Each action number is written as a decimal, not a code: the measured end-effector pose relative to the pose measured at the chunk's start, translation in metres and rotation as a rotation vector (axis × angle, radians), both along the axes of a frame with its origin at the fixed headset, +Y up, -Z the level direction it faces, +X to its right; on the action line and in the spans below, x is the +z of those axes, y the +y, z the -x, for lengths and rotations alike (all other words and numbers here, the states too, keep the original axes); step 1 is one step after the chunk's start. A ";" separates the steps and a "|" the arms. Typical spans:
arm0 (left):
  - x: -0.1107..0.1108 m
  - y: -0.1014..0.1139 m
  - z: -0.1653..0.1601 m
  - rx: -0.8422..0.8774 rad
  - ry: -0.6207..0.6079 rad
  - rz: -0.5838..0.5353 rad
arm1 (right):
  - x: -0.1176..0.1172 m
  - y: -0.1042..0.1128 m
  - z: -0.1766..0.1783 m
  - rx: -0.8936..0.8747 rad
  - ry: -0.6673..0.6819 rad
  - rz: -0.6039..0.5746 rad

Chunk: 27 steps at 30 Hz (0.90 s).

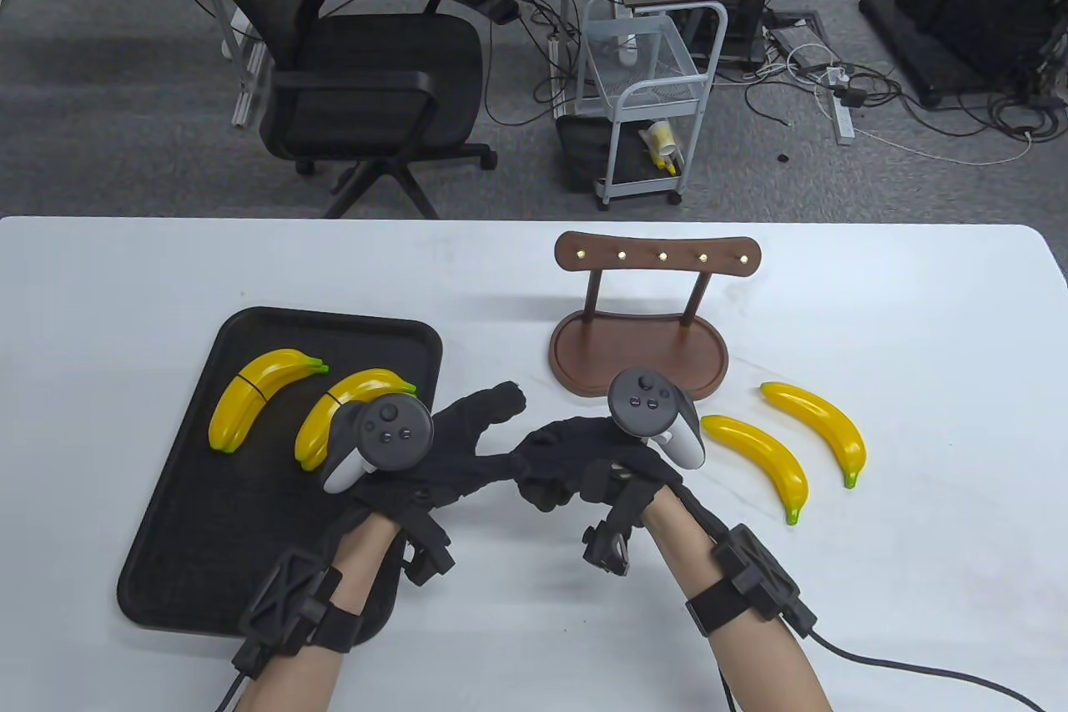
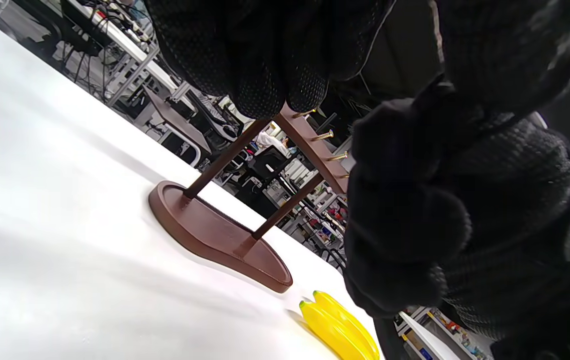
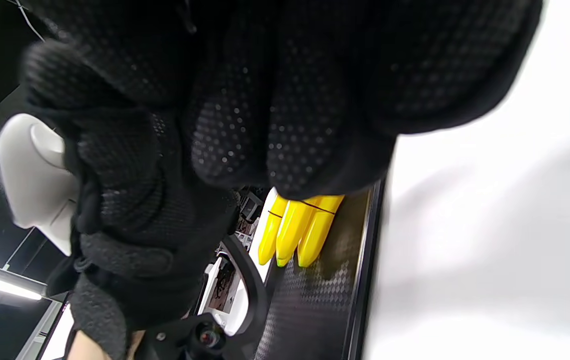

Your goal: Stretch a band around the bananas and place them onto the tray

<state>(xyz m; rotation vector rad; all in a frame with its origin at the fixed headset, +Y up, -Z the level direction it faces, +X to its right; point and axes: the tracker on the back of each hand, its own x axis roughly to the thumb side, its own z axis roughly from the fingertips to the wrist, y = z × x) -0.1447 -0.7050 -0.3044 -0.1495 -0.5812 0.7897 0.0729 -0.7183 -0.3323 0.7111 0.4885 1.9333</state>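
Note:
Two pairs of yellow bananas, each with a thin dark band round it, lie on the black tray [image 1: 192, 545]: one pair [image 1: 250, 403] further left, the other [image 1: 334, 411] partly behind my left tracker. Two loose bananas [image 1: 759, 453] [image 1: 822, 424] lie on the table to the right. My left hand [image 1: 480, 441] hovers just right of the tray with its fingers spread. My right hand [image 1: 546, 482] meets it with curled fingers. No band shows in either hand. The right wrist view shows a banded pair [image 3: 300, 230] on the tray [image 3: 315, 310].
A brown wooden stand [image 1: 601, 353] with brass hooks stands behind the hands, also seen as the stand [image 2: 214, 235] in the left wrist view. An office chair and a small cart stand on the floor beyond the table's far edge.

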 end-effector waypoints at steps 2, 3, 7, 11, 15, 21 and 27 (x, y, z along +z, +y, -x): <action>0.000 0.002 0.000 0.011 -0.002 0.000 | 0.001 0.001 0.000 -0.002 -0.019 -0.013; 0.000 0.003 0.002 0.026 -0.003 0.005 | 0.001 0.002 0.000 -0.003 -0.042 -0.033; -0.003 0.004 0.009 0.089 0.005 0.032 | 0.002 0.007 -0.004 0.026 -0.118 -0.117; -0.005 0.001 0.013 0.146 -0.009 0.075 | 0.002 0.011 -0.008 0.074 -0.195 -0.209; -0.007 0.000 0.016 0.203 -0.021 0.108 | 0.001 0.014 -0.013 0.082 -0.261 -0.254; -0.010 -0.004 0.018 0.242 -0.049 0.153 | 0.001 0.017 -0.017 0.089 -0.340 -0.320; -0.010 -0.005 0.015 0.250 -0.080 0.178 | 0.001 0.016 -0.016 0.094 -0.381 -0.346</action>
